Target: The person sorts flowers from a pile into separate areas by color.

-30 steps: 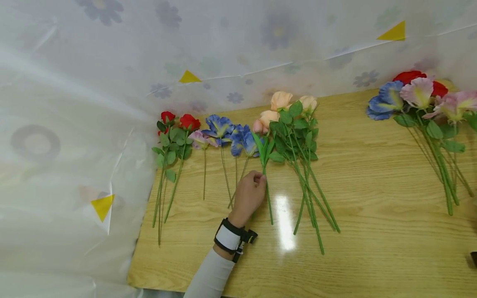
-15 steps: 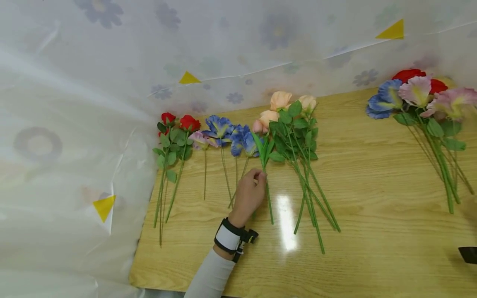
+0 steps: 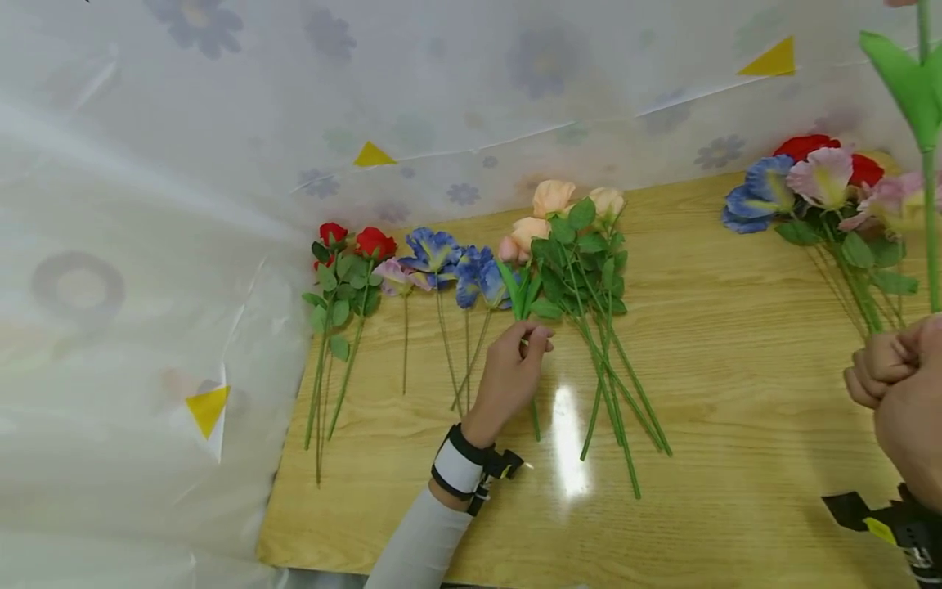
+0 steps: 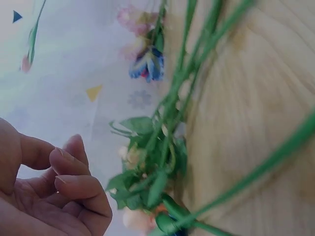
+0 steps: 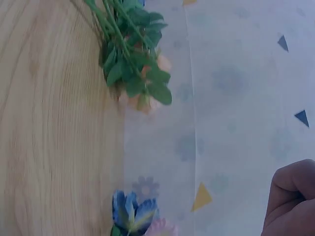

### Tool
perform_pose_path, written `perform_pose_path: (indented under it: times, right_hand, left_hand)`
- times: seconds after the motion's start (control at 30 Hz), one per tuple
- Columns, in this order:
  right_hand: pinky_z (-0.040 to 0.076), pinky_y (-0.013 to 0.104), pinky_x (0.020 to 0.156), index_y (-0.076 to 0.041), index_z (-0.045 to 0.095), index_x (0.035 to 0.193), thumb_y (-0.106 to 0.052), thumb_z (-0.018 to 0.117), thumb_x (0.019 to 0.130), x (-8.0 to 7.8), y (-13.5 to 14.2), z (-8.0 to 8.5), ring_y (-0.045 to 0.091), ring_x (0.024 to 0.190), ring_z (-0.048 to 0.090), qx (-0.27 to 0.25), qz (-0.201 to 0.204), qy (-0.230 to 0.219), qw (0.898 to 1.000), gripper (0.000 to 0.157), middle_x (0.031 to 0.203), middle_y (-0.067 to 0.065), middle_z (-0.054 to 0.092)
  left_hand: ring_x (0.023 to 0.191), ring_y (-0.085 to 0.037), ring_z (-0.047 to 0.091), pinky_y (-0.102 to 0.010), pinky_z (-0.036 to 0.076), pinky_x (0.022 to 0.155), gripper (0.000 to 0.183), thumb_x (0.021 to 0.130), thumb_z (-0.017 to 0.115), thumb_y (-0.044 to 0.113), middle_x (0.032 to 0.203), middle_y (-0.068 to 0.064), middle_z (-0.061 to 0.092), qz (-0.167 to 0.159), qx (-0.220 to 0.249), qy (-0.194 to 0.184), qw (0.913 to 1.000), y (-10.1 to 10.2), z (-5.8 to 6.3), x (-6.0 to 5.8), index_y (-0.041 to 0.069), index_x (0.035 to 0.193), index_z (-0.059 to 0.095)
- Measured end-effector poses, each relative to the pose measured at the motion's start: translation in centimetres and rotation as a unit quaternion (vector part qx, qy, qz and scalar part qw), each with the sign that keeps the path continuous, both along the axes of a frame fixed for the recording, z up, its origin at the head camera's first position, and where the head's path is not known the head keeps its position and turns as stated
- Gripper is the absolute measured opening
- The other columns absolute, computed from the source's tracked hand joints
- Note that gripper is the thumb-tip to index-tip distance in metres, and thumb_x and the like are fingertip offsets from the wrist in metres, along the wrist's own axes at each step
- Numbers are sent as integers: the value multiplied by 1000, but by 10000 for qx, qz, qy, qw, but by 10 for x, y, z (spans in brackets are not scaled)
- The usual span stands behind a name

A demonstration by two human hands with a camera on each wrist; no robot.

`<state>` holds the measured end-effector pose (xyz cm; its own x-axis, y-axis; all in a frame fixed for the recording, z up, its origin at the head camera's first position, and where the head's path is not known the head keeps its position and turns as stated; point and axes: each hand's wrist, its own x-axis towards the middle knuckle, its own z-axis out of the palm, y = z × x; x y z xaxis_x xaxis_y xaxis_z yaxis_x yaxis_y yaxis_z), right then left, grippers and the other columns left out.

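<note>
In the head view my left hand [image 3: 509,368] is over the stem of a green-leaved artificial tulip [image 3: 522,293] lying on the table. The left wrist view shows its fingers [image 4: 76,189] loosely bent, with nothing between them. At the right edge, my right hand [image 3: 899,397] grips the stem of another tulip [image 3: 916,102], held upright above the table; its bud is mostly cut off by the frame. That pink bud [image 4: 26,63] appears in the left wrist view's upper left corner. Only part of the curled right hand [image 5: 291,196] shows in the right wrist view.
On the wooden table [image 3: 736,458] lie red roses [image 3: 375,243], a pink iris [image 3: 395,276], blue irises [image 3: 432,252] and peach roses [image 3: 553,199]. A mixed bunch [image 3: 823,180] lies at the right. A patterned plastic sheet [image 3: 456,82] stands along the back and left.
My right hand has come into view from the right, bringing an upright tulip. My left hand has shifted slightly right and up from beside the lying tulip's stem. The flowers on the table stay put.
</note>
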<state>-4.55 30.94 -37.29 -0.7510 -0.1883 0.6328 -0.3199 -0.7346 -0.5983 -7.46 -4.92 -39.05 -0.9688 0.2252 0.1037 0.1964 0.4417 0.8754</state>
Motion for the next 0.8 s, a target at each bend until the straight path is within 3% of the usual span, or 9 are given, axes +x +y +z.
perform_pose_path:
  times: [0.03,0.07,0.1,0.17,0.3,0.43,0.6,0.8]
  right_hand:
    - [12,10,37,-5,14,64,-14,3,101,1,-12,5,-2,40,9,-5,2,129,9999,39,51,-5,13]
    - [10,11,37,-4,12,66,-10,4,100,8,-25,11,-1,41,8,365,-883,-80,9954,35,53,-4,13]
    - [9,13,37,-3,9,70,-5,4,99,14,-35,17,0,43,7,842,-1543,-352,9838,30,55,-3,12]
    - [8,14,36,-3,6,70,0,4,97,16,-54,25,0,45,8,1146,-1839,-309,9757,27,57,-3,11]
    - [10,14,34,-2,6,68,5,4,95,16,-85,27,0,45,11,757,-1618,-92,9839,28,56,-2,13]
    - [14,14,33,0,10,66,6,4,94,20,-108,23,0,43,14,734,-1445,-39,9868,30,54,-2,16]
    - [17,13,32,4,18,64,9,7,94,27,-132,20,1,39,19,1270,-1573,-117,9793,32,52,-1,22]
    - [20,13,35,4,27,66,12,12,93,34,-150,13,1,40,24,2248,-1913,-39,9554,32,53,-3,28]
  left_hand:
    - [61,-10,50,-25,43,53,27,98,36,34,90,0,61,-97,53,-7,9999,3,3,0,20,105,58]
    - [61,-9,50,-25,43,53,28,98,35,35,90,1,60,-187,86,-14,9998,5,7,0,20,106,58]
    - [62,-9,49,-25,43,54,28,98,35,36,91,1,60,-269,115,-33,9996,8,11,1,20,106,57]
    - [64,-8,49,-24,42,55,30,98,35,37,92,2,60,-423,141,-89,9990,13,20,2,19,108,57]
    - [69,-9,51,-22,44,60,28,99,38,27,93,-3,59,-745,311,-44,9967,24,50,9,11,109,58]
    - [73,-11,54,-21,47,65,24,98,40,13,92,-11,60,-1081,928,173,9896,37,79,17,0,108,58]
    - [89,-22,58,-29,48,77,28,99,37,11,106,-19,58,-1609,2037,-223,9655,51,93,22,-2,121,50]
    - [102,-39,53,-43,44,88,33,100,30,10,114,-32,51,-2155,3264,-509,9189,62,93,22,-6,126,42]
